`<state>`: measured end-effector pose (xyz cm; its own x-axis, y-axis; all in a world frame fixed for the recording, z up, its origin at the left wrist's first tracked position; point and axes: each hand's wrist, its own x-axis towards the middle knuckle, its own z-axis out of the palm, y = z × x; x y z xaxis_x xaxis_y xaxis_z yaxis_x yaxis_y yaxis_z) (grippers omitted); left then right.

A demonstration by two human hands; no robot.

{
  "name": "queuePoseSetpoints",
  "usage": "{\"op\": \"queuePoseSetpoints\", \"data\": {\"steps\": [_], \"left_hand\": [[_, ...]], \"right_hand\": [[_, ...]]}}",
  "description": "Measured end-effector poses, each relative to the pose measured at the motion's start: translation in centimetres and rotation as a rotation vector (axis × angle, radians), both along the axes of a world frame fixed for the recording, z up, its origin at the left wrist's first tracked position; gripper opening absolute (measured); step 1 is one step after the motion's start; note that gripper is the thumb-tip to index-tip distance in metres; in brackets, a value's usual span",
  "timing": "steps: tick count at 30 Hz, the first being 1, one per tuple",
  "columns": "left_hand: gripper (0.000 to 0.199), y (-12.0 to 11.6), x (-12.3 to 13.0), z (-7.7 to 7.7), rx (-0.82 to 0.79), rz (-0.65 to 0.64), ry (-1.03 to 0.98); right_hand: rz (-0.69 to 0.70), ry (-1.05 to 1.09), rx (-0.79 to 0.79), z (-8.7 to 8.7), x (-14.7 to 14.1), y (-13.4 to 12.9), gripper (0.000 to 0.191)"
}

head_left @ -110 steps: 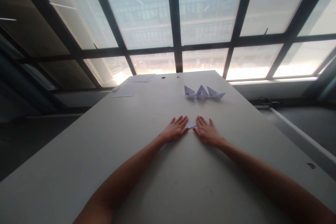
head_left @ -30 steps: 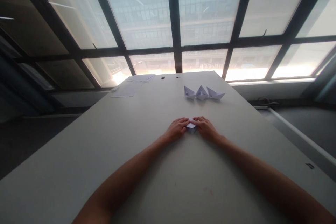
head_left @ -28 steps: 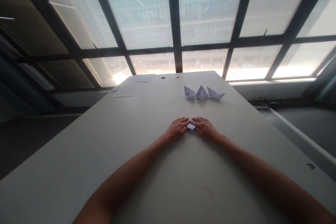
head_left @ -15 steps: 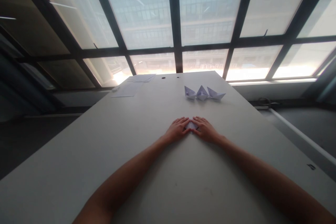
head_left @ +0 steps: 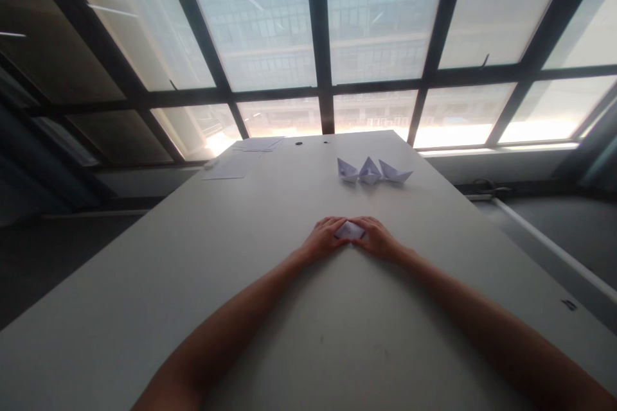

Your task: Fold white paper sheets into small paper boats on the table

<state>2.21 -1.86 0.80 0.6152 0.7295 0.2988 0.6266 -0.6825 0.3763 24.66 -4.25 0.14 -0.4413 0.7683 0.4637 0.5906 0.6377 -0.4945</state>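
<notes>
We note both hands on one small folded paper [head_left: 349, 230], low over the bench [head_left: 270, 218]. Left hand [head_left: 326, 237] has its side, right hand [head_left: 378, 237] the other; in each the grip is drawn in around the paper, fingers along the far edge, thumb at the near edge. Beyond the hands, slightly right, we count three paper boats [head_left: 370, 171] in a close row. Far left, we see flat paper sheets [head_left: 226, 168], partly overlapping.
</notes>
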Motion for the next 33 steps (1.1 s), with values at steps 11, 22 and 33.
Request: {"op": "queuePoseSetpoints", "data": {"steps": [11,22,33], "left_hand": [[0.054,0.8,-0.2,-0.6,-0.018,-0.020,0.004],[0.067,0.7,-0.3,-0.1,-0.085,-0.064,-0.074],[0.039,0.5,-0.1,1.0,-0.322,-0.146,-0.257]], "right_hand": [[-0.379,-0.166,-0.165,0.7,-1.8,-1.2,0.042],[-0.399,0.055,-0.366,0.8,-0.9,-0.1,0.044],[-0.140,0.346,-0.360,0.3,-1.6,0.0,0.023]]}}
